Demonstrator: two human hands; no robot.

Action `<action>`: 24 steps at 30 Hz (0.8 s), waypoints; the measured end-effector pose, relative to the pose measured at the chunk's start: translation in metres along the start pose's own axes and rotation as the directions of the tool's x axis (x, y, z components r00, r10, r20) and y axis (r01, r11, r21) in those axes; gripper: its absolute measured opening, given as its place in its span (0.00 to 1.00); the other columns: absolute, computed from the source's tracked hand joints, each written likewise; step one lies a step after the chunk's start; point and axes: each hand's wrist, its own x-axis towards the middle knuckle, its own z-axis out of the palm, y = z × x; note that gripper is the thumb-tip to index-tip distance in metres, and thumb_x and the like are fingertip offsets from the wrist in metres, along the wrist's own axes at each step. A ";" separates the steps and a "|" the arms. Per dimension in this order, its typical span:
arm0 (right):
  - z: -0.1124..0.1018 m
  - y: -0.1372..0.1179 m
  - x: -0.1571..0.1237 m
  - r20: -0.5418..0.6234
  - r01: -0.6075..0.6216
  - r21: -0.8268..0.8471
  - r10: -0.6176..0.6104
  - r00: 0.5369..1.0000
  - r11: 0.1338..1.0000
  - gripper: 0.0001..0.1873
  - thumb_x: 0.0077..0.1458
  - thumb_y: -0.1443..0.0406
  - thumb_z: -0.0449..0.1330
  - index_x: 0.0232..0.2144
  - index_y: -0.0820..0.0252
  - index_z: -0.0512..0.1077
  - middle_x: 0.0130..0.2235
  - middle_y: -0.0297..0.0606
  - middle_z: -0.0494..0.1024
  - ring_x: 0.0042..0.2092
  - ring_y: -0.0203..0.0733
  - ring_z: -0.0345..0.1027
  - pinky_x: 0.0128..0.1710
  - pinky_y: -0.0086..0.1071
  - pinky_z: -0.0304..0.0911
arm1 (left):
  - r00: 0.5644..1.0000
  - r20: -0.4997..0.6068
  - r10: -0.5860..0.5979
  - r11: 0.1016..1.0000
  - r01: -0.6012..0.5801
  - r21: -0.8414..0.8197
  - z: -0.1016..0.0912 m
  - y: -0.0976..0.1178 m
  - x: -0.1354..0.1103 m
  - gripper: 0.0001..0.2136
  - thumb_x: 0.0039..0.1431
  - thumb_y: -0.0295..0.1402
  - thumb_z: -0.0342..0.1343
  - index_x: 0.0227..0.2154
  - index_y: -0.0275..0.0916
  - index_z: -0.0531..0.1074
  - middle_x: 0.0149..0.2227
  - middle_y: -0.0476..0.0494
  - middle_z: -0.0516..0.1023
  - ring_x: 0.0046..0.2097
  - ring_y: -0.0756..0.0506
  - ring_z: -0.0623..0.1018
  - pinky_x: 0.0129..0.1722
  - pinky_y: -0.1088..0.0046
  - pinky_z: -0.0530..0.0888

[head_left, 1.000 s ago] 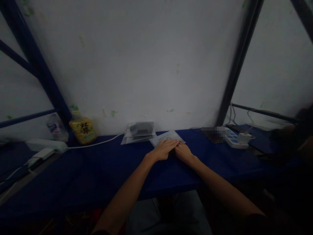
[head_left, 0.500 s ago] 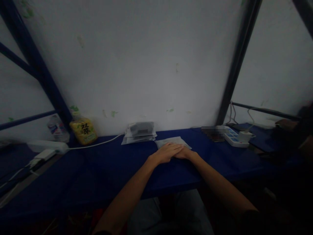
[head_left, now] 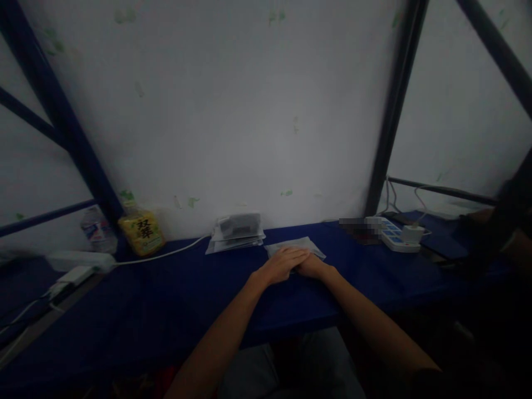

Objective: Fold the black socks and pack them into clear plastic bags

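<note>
We take this for a plain, makeshift work booth rather than a home: a blue worktop runs along a scuffed white wall flecked with green, between dark blue steel uprights. A socket power strip with cords and clear plastic packets sit on it, and a plastic water bottle stands at the far left

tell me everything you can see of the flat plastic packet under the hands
The flat plastic packet is a thin, pale, translucent sleeve, lightly creased, and lying flat on the dark blue table top. Its near edge is hidden beneath the left hand and right hand, which appear to rest on it. Whatever it holds can't be made out. A stack of plastic bags lies just to its left.
</note>
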 end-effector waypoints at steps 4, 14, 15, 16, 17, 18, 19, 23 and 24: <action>-0.014 0.013 -0.001 0.113 -0.085 0.116 0.071 0.991 0.990 0.20 0.58 0.63 0.54 0.52 0.60 0.70 0.50 0.43 0.76 0.49 0.45 0.71 0.47 0.36 0.66 | 0.995 -0.092 -0.026 0.999 0.023 -0.037 -0.010 -0.005 -0.007 0.36 0.48 0.24 0.54 0.63 0.41 0.55 0.64 0.41 0.58 0.64 0.41 0.59 0.62 0.58 0.54; -0.037 0.014 0.002 -0.218 -0.036 0.010 0.037 0.975 0.999 0.13 0.57 0.70 0.51 0.39 0.61 0.74 0.38 0.42 0.78 0.42 0.44 0.70 0.47 0.38 0.64 | 0.921 -0.335 -0.199 0.975 0.221 0.028 0.001 -0.038 -0.020 0.12 0.66 0.32 0.47 0.46 0.40 0.73 0.45 0.44 0.78 0.47 0.46 0.75 0.49 0.68 0.69; -0.038 0.008 0.001 -0.282 -0.028 -0.005 0.026 0.959 1.000 0.12 0.57 0.70 0.51 0.39 0.60 0.74 0.39 0.42 0.77 0.43 0.44 0.69 0.47 0.37 0.64 | 0.912 -0.359 -0.200 0.972 0.232 0.047 0.001 -0.038 -0.020 0.12 0.67 0.33 0.46 0.44 0.39 0.74 0.43 0.43 0.78 0.45 0.46 0.75 0.47 0.69 0.70; -0.039 0.003 0.001 -0.328 -0.012 -0.021 0.004 0.945 1.000 0.12 0.58 0.68 0.52 0.40 0.60 0.73 0.39 0.42 0.76 0.43 0.43 0.69 0.46 0.37 0.64 | 0.905 -0.377 -0.197 0.968 0.240 0.070 0.001 -0.037 -0.020 0.12 0.67 0.33 0.46 0.43 0.38 0.74 0.41 0.43 0.78 0.44 0.46 0.75 0.46 0.69 0.70; -0.039 -0.002 0.001 -0.352 0.012 -0.046 -0.027 0.936 0.999 0.11 0.59 0.67 0.52 0.41 0.59 0.72 0.39 0.42 0.76 0.43 0.43 0.68 0.45 0.36 0.65 | 0.903 -0.388 -0.187 0.965 0.242 0.097 0.001 -0.035 -0.019 0.12 0.67 0.33 0.46 0.42 0.38 0.74 0.40 0.43 0.78 0.43 0.46 0.75 0.45 0.69 0.70; -0.039 -0.007 0.001 -0.358 0.039 -0.082 -0.066 0.931 0.996 0.11 0.60 0.65 0.52 0.42 0.59 0.72 0.39 0.42 0.75 0.42 0.43 0.68 0.44 0.35 0.65 | 0.903 -0.393 -0.173 0.963 0.239 0.126 0.001 -0.034 -0.019 0.11 0.67 0.33 0.46 0.41 0.37 0.74 0.39 0.43 0.78 0.42 0.46 0.75 0.44 0.70 0.71; -0.039 -0.010 0.001 -0.351 0.067 -0.129 -0.109 0.930 0.989 0.10 0.61 0.64 0.52 0.41 0.58 0.72 0.37 0.42 0.75 0.41 0.43 0.68 0.42 0.35 0.65 | 0.905 -0.396 -0.157 0.960 0.234 0.155 0.001 -0.033 -0.019 0.11 0.67 0.32 0.47 0.40 0.37 0.74 0.37 0.43 0.78 0.41 0.46 0.75 0.43 0.70 0.71; -0.033 -0.011 0.004 -0.339 0.116 -0.273 -0.208 0.917 0.955 0.12 0.64 0.64 0.49 0.37 0.59 0.73 0.32 0.40 0.73 0.36 0.41 0.67 0.37 0.33 0.63 | 0.904 -0.419 -0.088 0.953 0.199 0.229 0.002 -0.031 -0.019 0.11 0.66 0.31 0.47 0.38 0.38 0.75 0.35 0.44 0.78 0.39 0.47 0.76 0.40 0.72 0.72; -0.032 -0.009 0.004 -0.341 0.116 -0.280 -0.211 0.916 0.953 0.12 0.64 0.63 0.49 0.37 0.59 0.72 0.32 0.40 0.73 0.36 0.41 0.67 0.37 0.33 0.63 | 0.902 -0.425 -0.077 0.954 0.191 0.233 0.002 -0.032 -0.019 0.11 0.66 0.31 0.47 0.38 0.38 0.75 0.35 0.44 0.78 0.38 0.47 0.76 0.39 0.72 0.72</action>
